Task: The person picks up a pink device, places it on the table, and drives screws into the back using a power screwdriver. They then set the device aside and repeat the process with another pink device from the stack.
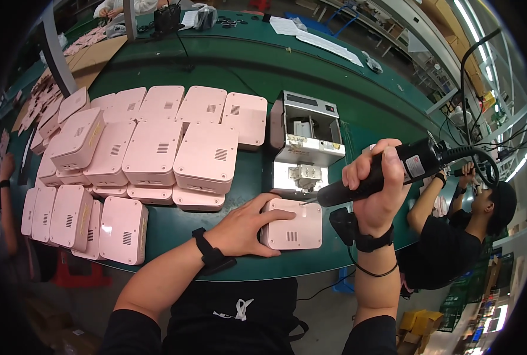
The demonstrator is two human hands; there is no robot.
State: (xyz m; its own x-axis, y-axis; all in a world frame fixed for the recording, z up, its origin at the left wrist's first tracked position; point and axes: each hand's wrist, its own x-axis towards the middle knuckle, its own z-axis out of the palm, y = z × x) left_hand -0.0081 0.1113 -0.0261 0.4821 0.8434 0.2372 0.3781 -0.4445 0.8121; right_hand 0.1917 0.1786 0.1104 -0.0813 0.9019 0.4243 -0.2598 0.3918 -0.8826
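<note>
A pink plastic box [305, 226] with slotted vents and corner holes lies flat near the table's front edge. My left hand [244, 226] grips it from the left, fingers across the top and thumb along the near left corner. In my right hand [377, 184] is a black corded electric screwdriver [418, 158], held tilted with fingers wrapped round its body. Its thin bit points down-left to the box's far edge, near the top middle; whether the tip touches is too small to tell. Just beyond the box stands a metal screw feeder [313, 147] with an open top.
Stacks of similar pink boxes [154, 151] fill the left side of the green table [245, 266]. The screwdriver's cable [476, 152] loops off to the right. A co-worker in black [453, 248] sits close on the right. Papers [328, 47] lie on the far bench.
</note>
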